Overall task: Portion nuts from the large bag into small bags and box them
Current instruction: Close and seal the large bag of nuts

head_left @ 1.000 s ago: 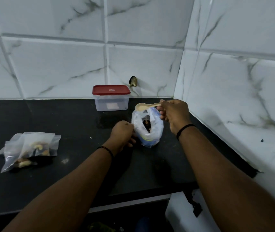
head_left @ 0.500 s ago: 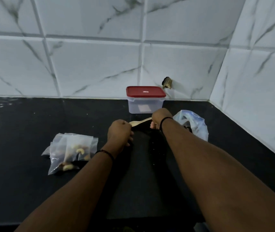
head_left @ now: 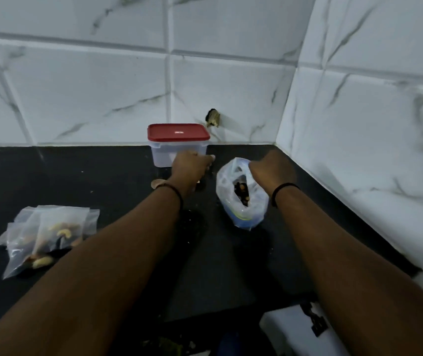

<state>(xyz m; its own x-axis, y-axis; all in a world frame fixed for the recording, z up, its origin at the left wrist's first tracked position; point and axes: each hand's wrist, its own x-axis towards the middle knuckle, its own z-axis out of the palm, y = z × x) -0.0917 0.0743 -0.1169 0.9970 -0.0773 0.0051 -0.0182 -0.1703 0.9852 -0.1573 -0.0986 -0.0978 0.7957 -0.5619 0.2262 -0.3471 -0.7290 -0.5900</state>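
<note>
The large plastic bag (head_left: 241, 201) of mixed nuts stands open on the black counter (head_left: 102, 176). My right hand (head_left: 272, 170) grips its upper rim. My left hand (head_left: 191, 167) is stretched forward against the lower front of the clear box with a red lid (head_left: 178, 143); its fingers are hidden behind the knuckles. A pale wooden spoon (head_left: 156, 184) lies on the counter, its bowl peeking out left of my left wrist. Several small clear bags with nuts (head_left: 48, 235) lie in a pile at the left.
White marble-look tiled walls (head_left: 359, 124) meet in a corner behind and right of the box. A small dark hole or fitting (head_left: 213, 118) sits in the back wall. The counter's front edge (head_left: 269, 307) runs near my right forearm.
My right hand let go of the spoon and took the large bag's rim. The spoon now lies on the counter. My left hand moved forward to the box.
</note>
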